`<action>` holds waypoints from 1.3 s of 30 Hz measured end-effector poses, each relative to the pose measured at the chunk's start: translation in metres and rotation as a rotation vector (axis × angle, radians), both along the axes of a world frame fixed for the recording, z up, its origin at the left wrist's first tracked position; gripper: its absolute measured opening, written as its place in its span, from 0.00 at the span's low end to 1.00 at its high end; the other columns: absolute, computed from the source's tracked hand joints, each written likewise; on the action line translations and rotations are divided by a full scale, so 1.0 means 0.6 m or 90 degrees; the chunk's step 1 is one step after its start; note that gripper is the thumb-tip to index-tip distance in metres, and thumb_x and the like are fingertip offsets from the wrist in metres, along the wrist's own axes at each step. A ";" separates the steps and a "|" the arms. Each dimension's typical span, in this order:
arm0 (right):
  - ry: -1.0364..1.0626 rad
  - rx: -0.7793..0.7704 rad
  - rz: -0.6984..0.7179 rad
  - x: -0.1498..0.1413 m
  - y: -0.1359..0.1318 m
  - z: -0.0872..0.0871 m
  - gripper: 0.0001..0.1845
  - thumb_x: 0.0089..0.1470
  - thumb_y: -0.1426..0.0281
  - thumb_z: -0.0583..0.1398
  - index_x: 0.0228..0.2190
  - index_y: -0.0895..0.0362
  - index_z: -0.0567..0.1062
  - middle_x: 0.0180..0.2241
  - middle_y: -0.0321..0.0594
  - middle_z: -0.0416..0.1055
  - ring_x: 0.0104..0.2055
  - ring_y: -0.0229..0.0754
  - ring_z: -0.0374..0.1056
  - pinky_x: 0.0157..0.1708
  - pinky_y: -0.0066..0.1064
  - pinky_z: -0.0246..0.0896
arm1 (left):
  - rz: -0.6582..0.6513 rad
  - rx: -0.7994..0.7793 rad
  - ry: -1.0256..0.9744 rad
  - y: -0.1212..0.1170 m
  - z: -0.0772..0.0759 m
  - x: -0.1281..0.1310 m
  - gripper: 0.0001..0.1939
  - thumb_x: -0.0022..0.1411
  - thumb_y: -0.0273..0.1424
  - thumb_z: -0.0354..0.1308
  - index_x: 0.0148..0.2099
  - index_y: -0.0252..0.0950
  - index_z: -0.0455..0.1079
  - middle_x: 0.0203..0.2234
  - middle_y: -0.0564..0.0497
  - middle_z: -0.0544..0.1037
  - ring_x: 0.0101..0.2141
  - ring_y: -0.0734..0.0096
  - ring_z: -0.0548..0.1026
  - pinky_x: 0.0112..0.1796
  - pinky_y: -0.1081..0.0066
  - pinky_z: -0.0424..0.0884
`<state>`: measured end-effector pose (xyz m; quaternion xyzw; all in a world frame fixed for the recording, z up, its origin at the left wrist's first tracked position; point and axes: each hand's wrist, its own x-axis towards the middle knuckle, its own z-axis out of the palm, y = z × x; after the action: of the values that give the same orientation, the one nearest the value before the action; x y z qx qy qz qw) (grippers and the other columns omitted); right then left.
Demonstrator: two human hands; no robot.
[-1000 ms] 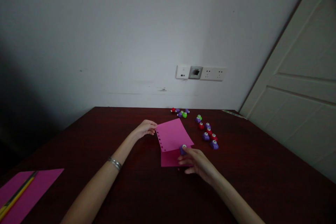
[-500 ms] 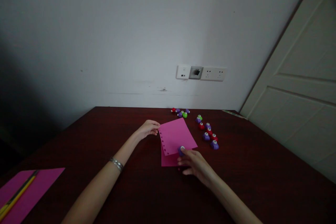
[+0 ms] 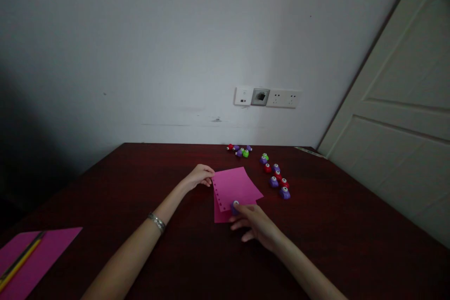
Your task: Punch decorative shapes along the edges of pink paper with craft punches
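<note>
My left hand point(image 3: 200, 176) pinches the upper left corner of a pink sheet of paper point(image 3: 237, 186). Small punched holes run down that sheet's left edge. A second pink sheet point(image 3: 220, 217) lies partly under it. My right hand point(image 3: 256, 224) is closed on a small purple craft punch point(image 3: 234, 207) with a white round button. The thumb rests by the button, and the punch sits at the lower edge of the upper sheet. Whether the paper is inside its slot I cannot tell.
Several purple, red and green punches point(image 3: 277, 176) stand right of the paper, more point(image 3: 242, 151) by the wall. At the near left, a yellow pencil-like stick and a dark one lie on another pink sheet point(image 3: 52, 255). Sockets point(image 3: 282, 98) are on the wall; a door point(image 3: 401, 117) is at right.
My right hand has moved the purple punch left and slightly down along the paper's lower edge. The upper sheet has tilted lower. My left hand keeps its pinch.
</note>
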<state>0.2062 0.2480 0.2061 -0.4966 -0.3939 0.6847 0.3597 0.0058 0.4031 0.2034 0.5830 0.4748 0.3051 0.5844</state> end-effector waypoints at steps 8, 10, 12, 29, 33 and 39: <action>-0.078 -0.025 -0.032 -0.005 0.001 -0.002 0.21 0.46 0.53 0.57 0.31 0.57 0.60 0.27 0.40 0.71 0.22 0.38 0.70 0.09 0.21 0.61 | -0.073 -0.033 0.078 -0.005 0.002 0.001 0.08 0.44 0.27 0.60 0.30 0.30 0.68 0.18 0.50 0.73 0.19 0.74 0.72 0.21 0.75 0.68; -0.095 -0.025 -0.038 -0.006 0.002 -0.003 0.20 0.47 0.54 0.57 0.32 0.56 0.58 0.25 0.39 0.71 0.21 0.38 0.69 0.09 0.21 0.60 | -0.079 -0.032 0.103 -0.008 0.004 0.003 0.08 0.44 0.27 0.60 0.29 0.30 0.67 0.18 0.50 0.73 0.19 0.73 0.72 0.20 0.75 0.68; -0.121 -0.022 -0.038 -0.008 0.003 -0.003 0.19 0.48 0.55 0.56 0.32 0.56 0.57 0.24 0.38 0.71 0.19 0.37 0.69 0.08 0.21 0.59 | -0.081 -0.025 0.117 -0.009 0.005 0.004 0.07 0.44 0.26 0.59 0.29 0.30 0.67 0.17 0.50 0.73 0.19 0.73 0.72 0.20 0.74 0.69; -0.382 0.039 -0.003 0.010 0.006 -0.025 0.15 0.49 0.58 0.56 0.24 0.55 0.57 0.09 0.31 0.64 0.11 0.38 0.65 0.06 0.21 0.54 | -0.096 -0.013 0.155 -0.005 0.001 0.004 0.06 0.46 0.25 0.57 0.30 0.30 0.68 0.17 0.51 0.73 0.17 0.74 0.70 0.21 0.74 0.68; -0.471 0.118 0.019 0.018 -0.003 -0.014 0.12 0.49 0.61 0.55 0.23 0.55 0.60 0.09 0.28 0.61 0.10 0.36 0.61 0.06 0.21 0.51 | -0.094 0.074 0.225 -0.006 0.003 0.002 0.12 0.49 0.29 0.56 0.37 0.29 0.68 0.21 0.48 0.74 0.19 0.73 0.71 0.23 0.71 0.69; -0.610 0.344 0.089 0.041 0.000 0.015 0.11 0.48 0.61 0.57 0.23 0.56 0.66 0.17 0.35 0.69 0.17 0.35 0.65 0.15 0.23 0.51 | -0.186 0.415 0.400 -0.018 0.026 -0.001 0.29 0.47 0.41 0.60 0.51 0.34 0.64 0.53 0.39 0.63 0.53 0.56 0.60 0.50 0.61 0.57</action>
<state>0.2305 0.2480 0.2152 -0.6154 -0.7070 0.2791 0.2087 0.0053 0.3920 0.2189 0.8608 0.4211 0.1620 0.2357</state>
